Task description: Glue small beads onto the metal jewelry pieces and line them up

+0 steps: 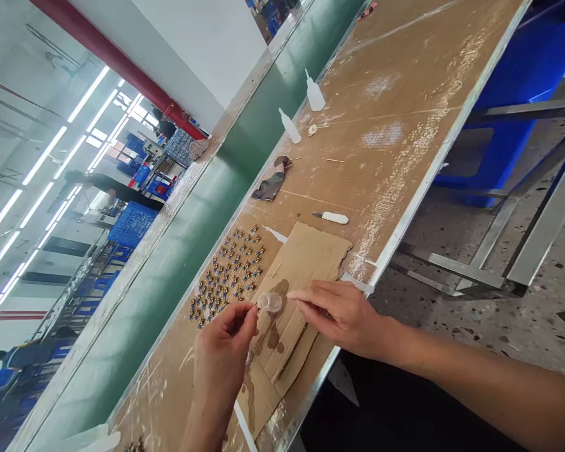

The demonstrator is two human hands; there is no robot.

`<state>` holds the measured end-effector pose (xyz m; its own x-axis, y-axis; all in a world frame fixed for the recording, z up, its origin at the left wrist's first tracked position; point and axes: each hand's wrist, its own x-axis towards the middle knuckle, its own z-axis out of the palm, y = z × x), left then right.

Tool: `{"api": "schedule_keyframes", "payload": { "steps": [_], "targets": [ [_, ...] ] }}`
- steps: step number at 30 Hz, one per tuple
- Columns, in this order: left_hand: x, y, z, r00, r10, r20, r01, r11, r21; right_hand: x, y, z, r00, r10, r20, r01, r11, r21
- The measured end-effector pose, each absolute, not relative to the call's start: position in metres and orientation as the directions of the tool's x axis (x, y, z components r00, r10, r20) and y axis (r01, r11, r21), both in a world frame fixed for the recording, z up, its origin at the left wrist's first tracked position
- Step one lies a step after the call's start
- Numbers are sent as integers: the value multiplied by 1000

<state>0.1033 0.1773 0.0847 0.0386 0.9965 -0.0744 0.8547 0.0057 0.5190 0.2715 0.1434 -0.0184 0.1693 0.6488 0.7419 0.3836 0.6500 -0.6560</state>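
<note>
A small clear bottle [270, 302] with an open round mouth stands on a piece of brown cardboard [317, 248] marked by dark wet stains. To its left, my left hand [225, 351] has thumb and forefinger pinched together; whatever is between them is too small to name. My right hand [336, 312] is on the other side of the bottle, its fingertips closed in a pinch and pointing at it. What they hold, if anything, cannot be made out. Several small brass-coloured parts with blue bits [233, 267] lie in rows beyond my left hand.
A white-handled knife [334, 217], a camouflage cloth [273, 181] and a thin wooden stick [333, 160] lie farther up the bench. Two white squeeze bottles, one nearer [290, 127] and one farther [315, 97], stand by the green partition [207, 194]. Right of the bench edge is a blue stool [513, 119].
</note>
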Motion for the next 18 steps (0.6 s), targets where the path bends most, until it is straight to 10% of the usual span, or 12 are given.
{"api": "schedule_keyframes", "payload": {
  "steps": [18],
  "targets": [
    [107,188,83,77,993,-93,920,-35,390,273,143,-18,194,643,741,354,658,-665]
  ]
}}
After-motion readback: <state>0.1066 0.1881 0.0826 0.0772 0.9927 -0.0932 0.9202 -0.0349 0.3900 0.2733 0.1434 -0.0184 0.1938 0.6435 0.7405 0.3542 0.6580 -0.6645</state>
